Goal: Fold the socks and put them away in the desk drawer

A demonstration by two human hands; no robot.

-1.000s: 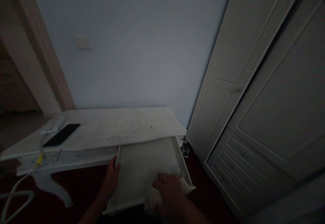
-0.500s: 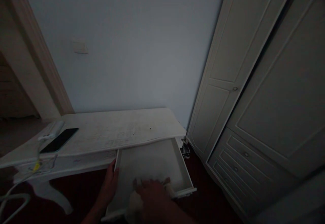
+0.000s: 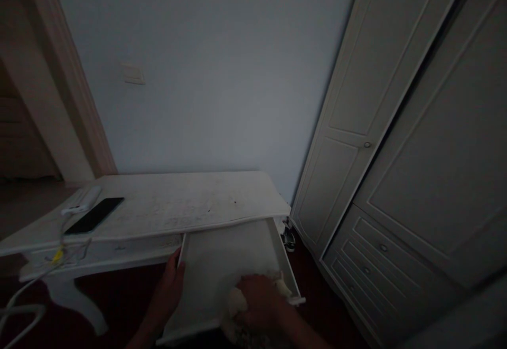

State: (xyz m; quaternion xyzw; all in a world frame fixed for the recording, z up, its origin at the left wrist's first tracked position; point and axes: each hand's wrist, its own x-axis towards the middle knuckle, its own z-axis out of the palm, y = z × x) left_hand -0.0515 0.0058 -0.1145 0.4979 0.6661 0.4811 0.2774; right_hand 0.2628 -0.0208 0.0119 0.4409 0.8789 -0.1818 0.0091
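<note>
A white drawer [image 3: 222, 259] stands pulled out of the white desk [image 3: 190, 196], its inside facing up. My left hand [image 3: 172, 283] is closed on the drawer's left side wall, fingers at the top edge. Over the front right part of the drawer, my right hand [image 3: 257, 301] presses down, closed on a pale cloth [image 3: 236, 302]. Parts of the cloth stick out on both sides of the hand and hang over the drawer front. The fingertips of my right hand are partly hidden and a little blurred.
A dark phone [image 3: 95, 216] lies on the desk's left end beside a white device [image 3: 82, 200] with a cable [image 3: 34, 285] hanging down. A grey wardrobe [image 3: 348, 169] stands close on the right. Shoes [image 3: 289, 239] sit on the floor by the desk's right end.
My right hand has moved with the cloth to the right across the drawer's front part. My left hand keeps its place on the side wall. The view has shifted slightly.
</note>
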